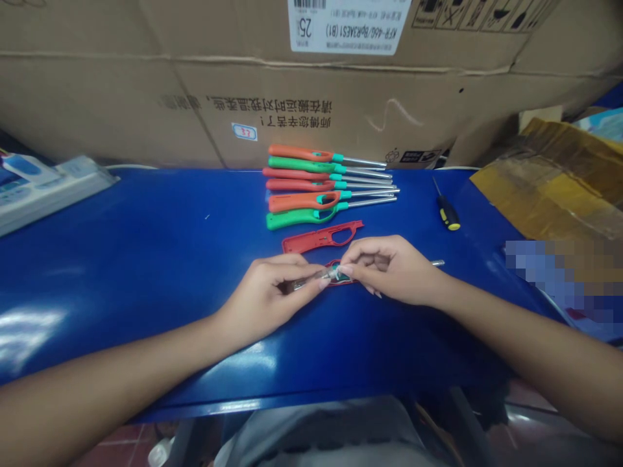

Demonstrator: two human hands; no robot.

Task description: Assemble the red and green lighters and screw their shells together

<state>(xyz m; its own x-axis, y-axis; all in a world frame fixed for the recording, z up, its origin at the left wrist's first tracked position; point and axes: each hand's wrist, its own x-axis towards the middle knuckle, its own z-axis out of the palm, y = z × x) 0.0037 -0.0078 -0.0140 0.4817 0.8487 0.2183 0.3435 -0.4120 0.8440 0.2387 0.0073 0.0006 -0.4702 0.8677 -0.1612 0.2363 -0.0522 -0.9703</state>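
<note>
My left hand (272,292) pinches a small clear cylinder (302,283) with a metallic end, over an opened red lighter half. My right hand (389,269) is closed, thumb and finger pinching at the teal and white part (341,273) beside the cylinder's tip. Both hands partly cover the red half, and a metal tube (438,263) shows beyond my right hand. Just behind lies the other red shell half (321,238), its inner side up. Several assembled long lighters with orange, green and red handles (302,202) lie in a stack farther back, metal tubes pointing right.
A screwdriver (448,214) lies on the blue table (146,272) at the right. A large cardboard box (195,97) stands along the back edge. A white power strip (58,188) is at the left, and brown taped packaging (555,188) is at the right.
</note>
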